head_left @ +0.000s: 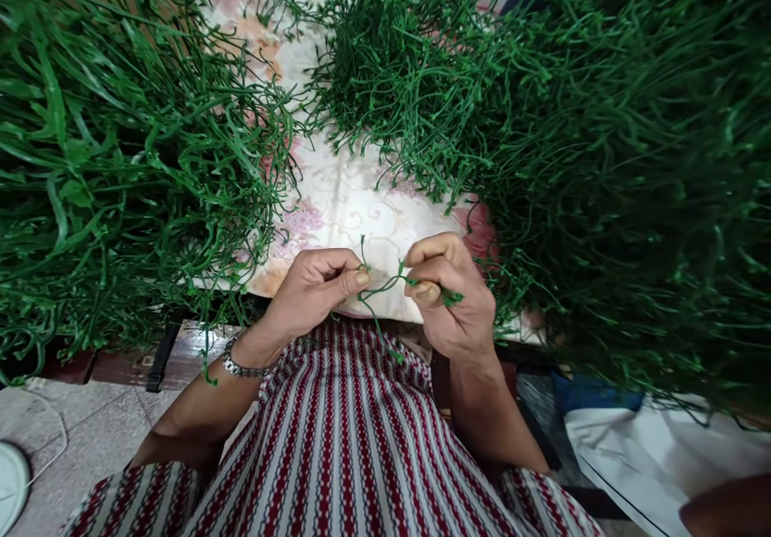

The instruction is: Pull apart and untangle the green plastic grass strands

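Note:
Over the near edge of a flowered cloth, my left hand (325,284) pinches a thin branched green plastic stem (378,324) between thumb and forefinger. One branch pokes up above the fingers and another hangs down toward my lap. My right hand (451,292) is closed, with thumb against curled fingers, on the other end of the green strands; a short tip sticks out past its palm. The strands cross in the gap between both hands. Whether they are one stem or two linked ones, I cannot tell.
Large heaps of similar green stems lie on the left (120,152), at the back (397,55) and on the right (620,168). The flowered cloth (355,200) shows between them. A person in white clothing (650,449) is at the lower right. Some stems overhang the table's near edge.

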A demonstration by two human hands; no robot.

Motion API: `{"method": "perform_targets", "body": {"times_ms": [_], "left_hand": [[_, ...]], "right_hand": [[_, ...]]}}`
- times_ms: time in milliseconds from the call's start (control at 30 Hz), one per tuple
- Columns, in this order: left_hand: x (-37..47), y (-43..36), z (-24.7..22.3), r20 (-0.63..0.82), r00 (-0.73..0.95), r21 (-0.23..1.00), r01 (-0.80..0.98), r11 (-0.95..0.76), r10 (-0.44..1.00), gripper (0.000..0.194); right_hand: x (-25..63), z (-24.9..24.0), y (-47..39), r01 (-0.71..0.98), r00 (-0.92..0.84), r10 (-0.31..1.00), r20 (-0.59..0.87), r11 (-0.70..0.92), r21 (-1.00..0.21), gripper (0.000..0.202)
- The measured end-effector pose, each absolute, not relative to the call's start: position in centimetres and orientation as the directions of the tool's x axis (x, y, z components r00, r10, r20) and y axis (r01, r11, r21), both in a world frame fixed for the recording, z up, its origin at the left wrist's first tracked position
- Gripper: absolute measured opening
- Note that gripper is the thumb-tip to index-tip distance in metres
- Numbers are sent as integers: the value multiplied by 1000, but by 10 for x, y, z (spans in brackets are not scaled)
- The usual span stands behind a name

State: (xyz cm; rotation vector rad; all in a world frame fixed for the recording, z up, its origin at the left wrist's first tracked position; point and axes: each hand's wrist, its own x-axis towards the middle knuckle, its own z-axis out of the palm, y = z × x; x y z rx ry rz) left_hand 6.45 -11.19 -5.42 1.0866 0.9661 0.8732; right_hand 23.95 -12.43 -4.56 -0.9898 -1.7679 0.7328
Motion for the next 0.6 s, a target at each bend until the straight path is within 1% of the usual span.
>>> {"method": "perform_targets", "body": {"times_ms": [67, 133, 167, 200, 267, 300, 333, 367, 400, 467, 500, 533, 600], "left_hand": [[66, -111, -55, -157, 343, 987, 27, 157, 926, 30], [67, -111, -56, -134, 350, 984, 154, 84, 927, 30], [67, -111, -56, -129, 345, 977, 206, 59, 930, 30], [67, -111, -57, -122, 332, 969, 245, 39, 935, 29], [67, -111, -59, -104, 301, 956, 292, 13, 948, 28], [68, -111, -59, -98, 287, 956, 295, 9, 953, 28], [69, -111, -60, -99, 280, 959, 283, 16, 955, 28], [70, -111, -60, -108, 276, 966, 256, 35, 955, 28], [71, -112, -60, -122, 271, 975, 213, 64, 955, 28], [73, -112, -61, -153, 256, 987, 87, 135, 955, 29], [74, -112, -61, -165, 245, 986, 24, 164, 955, 30], [74, -112, -62, -171, 233, 983, -29, 183, 957, 30], [74, -112, -64, -170, 221, 977, -91, 194, 960, 31]], "right_hand": [[237, -45, -121, 345, -256, 856, 450, 515, -784, 21], [233, -45, -121, 303, -210, 859, 468, 512, -804, 22], [232, -45, -122, 278, -125, 862, 491, 505, -817, 22], [231, -44, -122, 263, 1, 853, 521, 503, -823, 22], [233, -42, -124, 284, 268, 772, 577, 509, -813, 21], [235, -41, -125, 319, 331, 730, 597, 509, -799, 20], [236, -42, -125, 362, 320, 721, 615, 507, -782, 20], [237, -43, -126, 406, 238, 750, 617, 500, -765, 20], [237, -45, -126, 445, 109, 801, 589, 490, -749, 18], [234, -53, -125, 495, -156, 869, 469, 480, -724, 18], [232, -58, -125, 497, -249, 876, 413, 482, -721, 21], [230, -63, -124, 488, -307, 875, 375, 483, -727, 26], [226, -71, -123, 451, -363, 864, 349, 491, -745, 31]]}}
